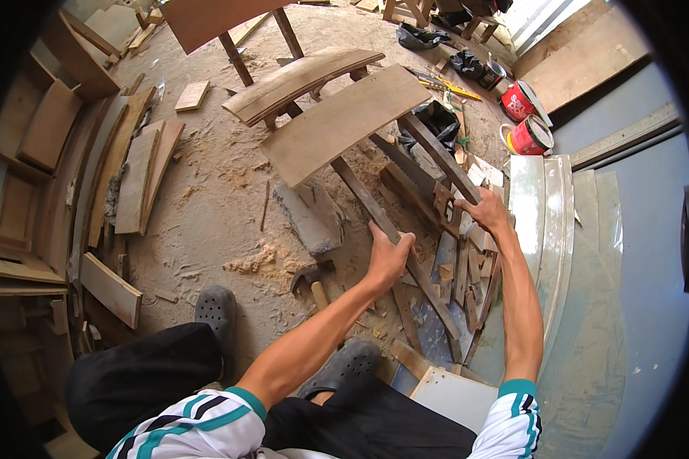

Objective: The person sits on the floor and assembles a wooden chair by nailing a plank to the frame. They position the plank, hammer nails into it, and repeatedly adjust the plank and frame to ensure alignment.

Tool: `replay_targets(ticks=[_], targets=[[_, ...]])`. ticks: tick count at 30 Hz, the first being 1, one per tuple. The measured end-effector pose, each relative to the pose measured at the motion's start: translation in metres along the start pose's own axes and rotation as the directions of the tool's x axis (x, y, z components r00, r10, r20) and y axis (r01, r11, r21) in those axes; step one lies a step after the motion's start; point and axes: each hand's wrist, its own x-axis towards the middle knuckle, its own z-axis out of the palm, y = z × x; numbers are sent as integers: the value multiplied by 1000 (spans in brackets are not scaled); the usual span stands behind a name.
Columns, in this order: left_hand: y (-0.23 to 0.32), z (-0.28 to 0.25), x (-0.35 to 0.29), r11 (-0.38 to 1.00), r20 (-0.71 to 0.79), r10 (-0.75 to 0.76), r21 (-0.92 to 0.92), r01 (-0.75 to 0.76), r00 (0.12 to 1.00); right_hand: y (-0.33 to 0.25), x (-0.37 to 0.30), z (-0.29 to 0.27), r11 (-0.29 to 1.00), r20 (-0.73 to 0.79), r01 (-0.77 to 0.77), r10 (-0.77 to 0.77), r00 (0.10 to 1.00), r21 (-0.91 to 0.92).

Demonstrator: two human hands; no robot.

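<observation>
A flat wooden board [344,122] with two narrow wooden legs is held out in front of me. My left hand [390,256] is closed round the left leg [364,200], and its lower end runs on past my fist. My right hand [486,210] grips the right leg [440,157] near its end. Just beyond the board stands a low wooden bench [306,80] with a moulded edge. On the floor below my left hand lies a hammer [318,293], partly hidden by my forearm. A handsaw [444,208] rests among offcuts between my hands.
Planks [138,176] and cabinet-like wooden pieces [50,126] line the left side. Red cans [519,101], black plastic bags [421,37] and a yellow level [455,88] lie at the far right. Glass-like sheets [551,229] lean beyond my right arm. Sawdust [264,260] covers the floor.
</observation>
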Motion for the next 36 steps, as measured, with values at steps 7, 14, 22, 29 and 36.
replay_targets(ticks=[7, 14, 22, 29, 36], targets=[[4, 0, 10, 999, -5, -6, -38, 6, 1000, -3, 14, -3, 997, -24, 72, -73, 997, -17], [18, 6, 10, 997, -45, 78, 1, -78, 996, -13, 15, -13, 1000, 11, 27, -27, 1000, 16], [32, 21, 6, 983, -72, 47, -176, -59, 996, -30, 7, -28, 998, -25, -49, 48, 999, -27], [43, 24, 4, 978, -49, 27, -207, -37, 998, -36, 4, -42, 998, -28, -43, 42, 999, -39], [60, 23, 6, 998, -61, 34, -50, -37, 998, -40, 11, -49, 982, 98, -186, 181, 979, 42]])
